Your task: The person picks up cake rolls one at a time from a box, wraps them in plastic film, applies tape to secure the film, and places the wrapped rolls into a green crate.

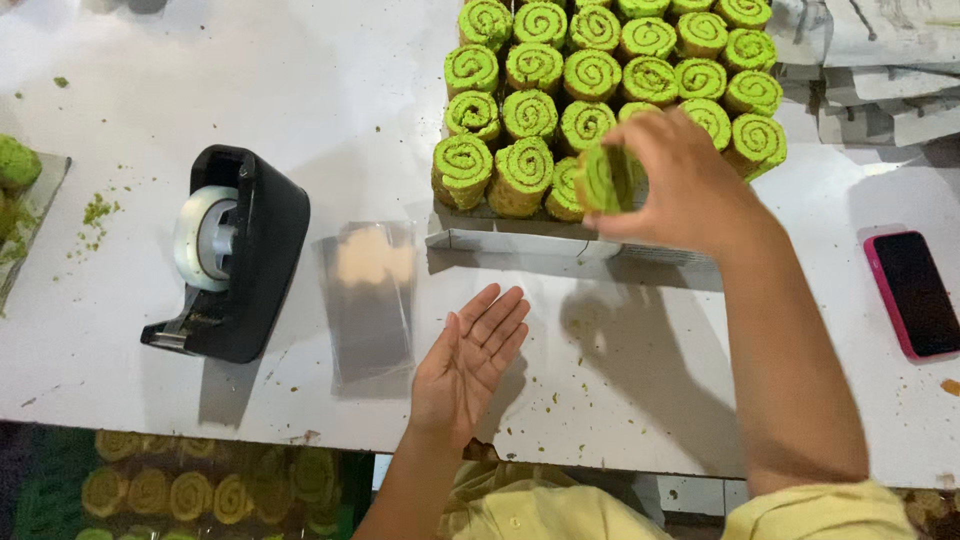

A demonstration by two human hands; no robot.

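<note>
Under table [620, 380], blurred rolls [190, 490]

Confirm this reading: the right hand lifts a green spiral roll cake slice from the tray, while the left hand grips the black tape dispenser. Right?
Not quite. In the head view the left hand lies open, palm up, on the white table, apart from the black tape dispenser. The right hand does hold a green spiral roll cake slice.
</note>
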